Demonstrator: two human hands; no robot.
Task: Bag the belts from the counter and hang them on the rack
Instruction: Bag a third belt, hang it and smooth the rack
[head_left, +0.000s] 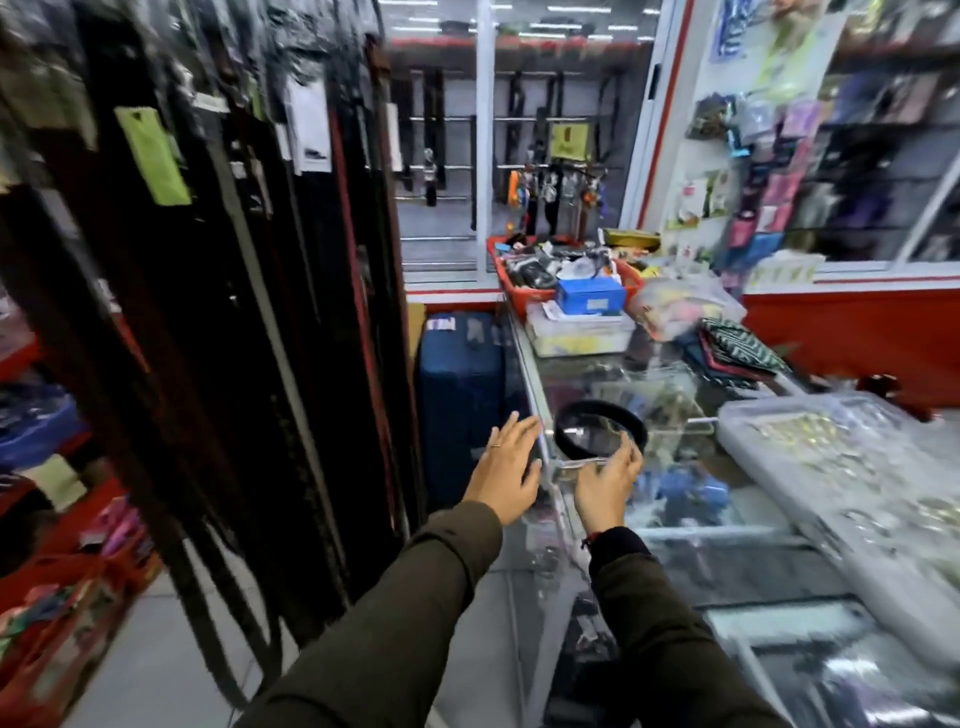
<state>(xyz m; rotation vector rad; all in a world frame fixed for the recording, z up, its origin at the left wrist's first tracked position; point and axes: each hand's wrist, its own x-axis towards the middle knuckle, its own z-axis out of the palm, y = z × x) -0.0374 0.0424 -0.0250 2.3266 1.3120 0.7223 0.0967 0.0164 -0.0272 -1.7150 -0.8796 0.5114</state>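
A black belt lies coiled in a loop on the glass counter, near its left edge. My right hand grips the near side of the coil, at what looks like the buckle end. My left hand hovers just left of the counter's edge, fingers spread, holding nothing. The rack on the left carries several long dark belts hanging in clear bags, some with white or green tags. The frame is blurred by motion.
On the counter stand a clear plastic box of small items at the right, a red basket and a blue box at the back. A blue suitcase stands on the floor between rack and counter.
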